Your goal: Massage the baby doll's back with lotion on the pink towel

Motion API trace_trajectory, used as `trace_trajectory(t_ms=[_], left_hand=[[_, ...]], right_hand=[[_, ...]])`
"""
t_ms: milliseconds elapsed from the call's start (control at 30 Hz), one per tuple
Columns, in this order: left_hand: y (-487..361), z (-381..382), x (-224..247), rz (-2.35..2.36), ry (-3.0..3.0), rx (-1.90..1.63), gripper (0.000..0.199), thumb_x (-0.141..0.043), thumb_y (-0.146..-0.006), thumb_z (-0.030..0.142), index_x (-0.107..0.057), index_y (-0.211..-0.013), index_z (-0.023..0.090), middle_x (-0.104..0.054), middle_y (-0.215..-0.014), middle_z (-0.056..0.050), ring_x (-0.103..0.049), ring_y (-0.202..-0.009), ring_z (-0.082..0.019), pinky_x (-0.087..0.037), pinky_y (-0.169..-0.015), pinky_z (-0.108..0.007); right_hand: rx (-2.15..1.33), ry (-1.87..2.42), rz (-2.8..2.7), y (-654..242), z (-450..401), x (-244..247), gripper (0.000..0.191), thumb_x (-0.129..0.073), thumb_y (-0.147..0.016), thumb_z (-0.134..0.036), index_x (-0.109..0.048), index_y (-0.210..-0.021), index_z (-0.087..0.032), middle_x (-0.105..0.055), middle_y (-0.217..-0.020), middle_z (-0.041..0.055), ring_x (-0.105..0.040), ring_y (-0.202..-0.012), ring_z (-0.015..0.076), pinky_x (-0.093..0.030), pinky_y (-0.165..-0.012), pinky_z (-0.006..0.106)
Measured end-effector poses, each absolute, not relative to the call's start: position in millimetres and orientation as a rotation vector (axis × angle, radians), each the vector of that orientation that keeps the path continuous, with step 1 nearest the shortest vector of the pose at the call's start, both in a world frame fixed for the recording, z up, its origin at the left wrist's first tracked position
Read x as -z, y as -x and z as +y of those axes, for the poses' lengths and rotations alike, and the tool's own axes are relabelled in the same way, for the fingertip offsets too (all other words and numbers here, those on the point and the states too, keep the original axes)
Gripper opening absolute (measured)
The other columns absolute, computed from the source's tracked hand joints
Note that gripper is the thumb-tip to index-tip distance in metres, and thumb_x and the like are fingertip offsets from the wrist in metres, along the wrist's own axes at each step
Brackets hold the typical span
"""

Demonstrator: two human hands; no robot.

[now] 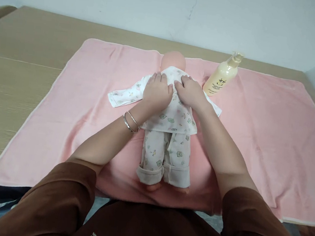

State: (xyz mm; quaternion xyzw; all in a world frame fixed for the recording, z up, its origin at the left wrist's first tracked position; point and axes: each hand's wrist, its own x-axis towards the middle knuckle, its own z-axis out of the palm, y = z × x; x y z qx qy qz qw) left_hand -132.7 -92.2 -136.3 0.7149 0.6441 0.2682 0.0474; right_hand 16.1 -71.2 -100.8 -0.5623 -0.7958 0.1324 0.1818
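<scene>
A baby doll (173, 60) lies face down on a pink blanket (93, 83), its head toward the wall. It wears a white printed shirt (172, 116) and matching trousers (153, 152) with rolled cuffs. My left hand (157, 91) rests flat on the left side of the doll's upper back, fingers stretched toward the head. On the right side of the back lies my right hand (189, 91), its fingers extended over the shirt. Neither hand grips anything. The shirt's left sleeve spreads out to the side; my right forearm partly covers the other sleeve.
A pale yellow pump bottle (222, 76) stands on the blanket, right of the doll's head. Under the blanket is a wooden table (15, 77), with a white wall (131, 7) behind it. The blanket has creases on both sides.
</scene>
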Motion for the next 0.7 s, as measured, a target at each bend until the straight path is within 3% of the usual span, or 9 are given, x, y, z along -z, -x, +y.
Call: trace_trajectory(t_ms=[167,267,367,533,700], left_hand=[[126.6,-105.7,120.2,1.964,-2.238,-0.747,0.050,-0.042,-0.102,0.026,-0.055,-0.143,0.001,-0.056,-0.155,-0.028,-0.048,-0.152,-0.037,-0.034,-0.131,-0.051],[137.5,-97.2,110.9,1.950,-2.165,-0.670,0.042,-0.040,-0.103,0.029,-0.065,-0.129,0.006,-0.068,-0.136,-0.025,-0.060,-0.136,-0.036,-0.045,-0.121,-0.051],[146.6,-87.5,108.9,1.946,-2.090,-0.650,0.041,-0.040,-0.103,0.033,-0.067,-0.123,0.008,-0.071,-0.128,-0.023,-0.065,-0.127,-0.036,-0.050,-0.114,-0.050],[145.8,-84.5,116.9,1.929,-2.107,-0.725,0.042,-0.042,-0.105,0.038,-0.065,-0.126,0.011,-0.070,-0.131,-0.022,-0.062,-0.131,-0.036,-0.045,-0.119,-0.050],[142.7,-84.8,125.5,1.924,-2.117,-0.805,0.045,-0.041,-0.106,0.041,-0.064,-0.130,0.011,-0.068,-0.136,-0.023,-0.059,-0.136,-0.038,-0.041,-0.123,-0.053]], right_hand=[[-0.310,1.605,-2.262,-19.4,-65.3,105.1,0.053,-0.032,-0.107,-0.042,-0.062,-0.132,-0.007,-0.066,-0.141,0.0248,-0.059,-0.133,0.0399,-0.045,-0.114,0.057],[-0.096,1.652,-2.345,-1.9,-90.1,99.9,0.050,-0.028,-0.107,-0.029,-0.065,-0.124,-0.002,-0.069,-0.131,0.0283,-0.061,-0.128,0.0407,-0.044,-0.114,0.057],[-0.014,1.635,-2.394,10.0,-106.7,94.5,0.044,-0.030,-0.105,-0.023,-0.069,-0.112,-0.005,-0.072,-0.121,0.0276,-0.065,-0.120,0.0401,-0.047,-0.109,0.055],[-0.176,1.709,-2.324,-1.6,-90.7,91.0,0.047,-0.033,-0.107,-0.038,-0.072,-0.106,-0.012,-0.075,-0.111,0.0231,-0.069,-0.107,0.0385,-0.054,-0.096,0.052],[-0.287,1.747,-2.245,-12.7,-71.2,97.0,0.058,-0.032,-0.107,-0.052,-0.071,-0.118,-0.009,-0.073,-0.124,0.0256,-0.068,-0.115,0.0422,-0.055,-0.098,0.057]])
